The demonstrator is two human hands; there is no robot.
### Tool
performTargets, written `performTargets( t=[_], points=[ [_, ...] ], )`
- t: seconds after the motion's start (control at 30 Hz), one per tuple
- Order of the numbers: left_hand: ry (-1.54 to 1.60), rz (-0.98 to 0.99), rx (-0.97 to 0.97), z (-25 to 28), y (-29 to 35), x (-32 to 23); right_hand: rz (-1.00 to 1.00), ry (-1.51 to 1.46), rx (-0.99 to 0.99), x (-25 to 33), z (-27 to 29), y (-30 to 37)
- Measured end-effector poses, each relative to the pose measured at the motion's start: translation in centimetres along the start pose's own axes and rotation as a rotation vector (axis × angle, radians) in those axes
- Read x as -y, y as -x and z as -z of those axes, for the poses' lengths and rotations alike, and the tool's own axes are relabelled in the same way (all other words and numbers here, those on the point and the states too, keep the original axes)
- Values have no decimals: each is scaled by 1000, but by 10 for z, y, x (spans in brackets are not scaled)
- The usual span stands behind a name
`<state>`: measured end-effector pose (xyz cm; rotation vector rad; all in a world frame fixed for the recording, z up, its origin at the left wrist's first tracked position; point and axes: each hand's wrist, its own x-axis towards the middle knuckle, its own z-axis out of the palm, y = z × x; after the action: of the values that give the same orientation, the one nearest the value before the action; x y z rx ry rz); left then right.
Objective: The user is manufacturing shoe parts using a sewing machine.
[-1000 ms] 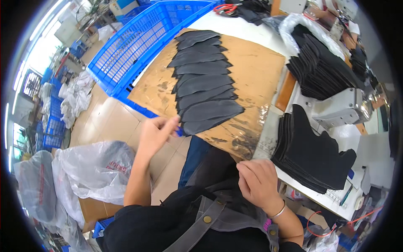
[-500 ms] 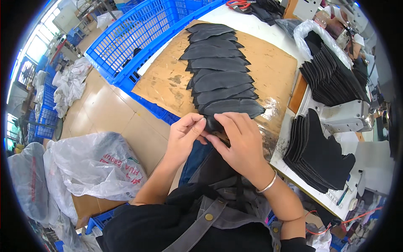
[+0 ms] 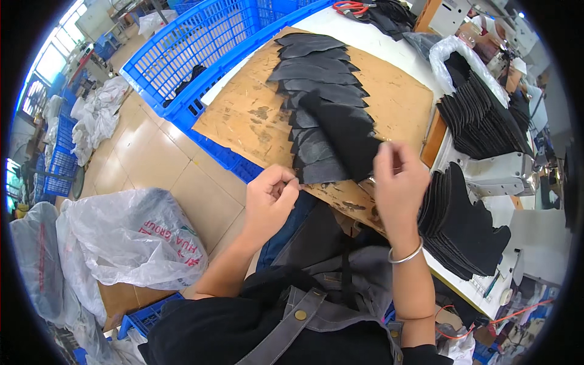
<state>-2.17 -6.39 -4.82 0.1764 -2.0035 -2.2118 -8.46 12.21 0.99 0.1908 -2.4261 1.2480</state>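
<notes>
"While the right hand [image 3: 399, 182] held one black piece [image 3: 348, 131] over the brown board [image 3: 240, 121], how much looked done?"

"A row of dark pieces [image 3: 316, 73] already lay overlapped down that board, so I judged that part laid out. The held piece was not yet flat; it slanted across the row's nearer half."

"And what was left?"

"At least that piece, I thought. Whether the stack of black cut pieces [image 3: 465, 225] at the right counted too, I couldn't tell."

"How did the hands stand?"

"The right had thumb and fingers pinched together on the piece's right edge. The left hand [image 3: 267, 198] was curled at the row's near end, by the board's edge; whether it gripped anything, I couldn't tell."

"And how did the piece look?"

"Matte black and broad, its outline blurred. The row looked greyer, with a faint sheen and jagged tips down both sides."
</notes>
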Motion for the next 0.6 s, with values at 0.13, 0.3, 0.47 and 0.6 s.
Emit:
performTargets(
  t=[0.13, 0.3, 0.47, 0.6],
  points=[
    [-521, -390, -152, -7, -2, -2, -107, -277, -120, -10, 7, -9],
    [-784, -614, -219, -1, 0, 2, -80, -369, -118, -7, 10, -10],
    [-914, -791, -314, 2, -9, -21, 138, -267, 67, -10, -8, 9],
    [-1003, -750, -137, -10, -32, -27, -8, -229, -4, 0, -2, 8]
  ],
)
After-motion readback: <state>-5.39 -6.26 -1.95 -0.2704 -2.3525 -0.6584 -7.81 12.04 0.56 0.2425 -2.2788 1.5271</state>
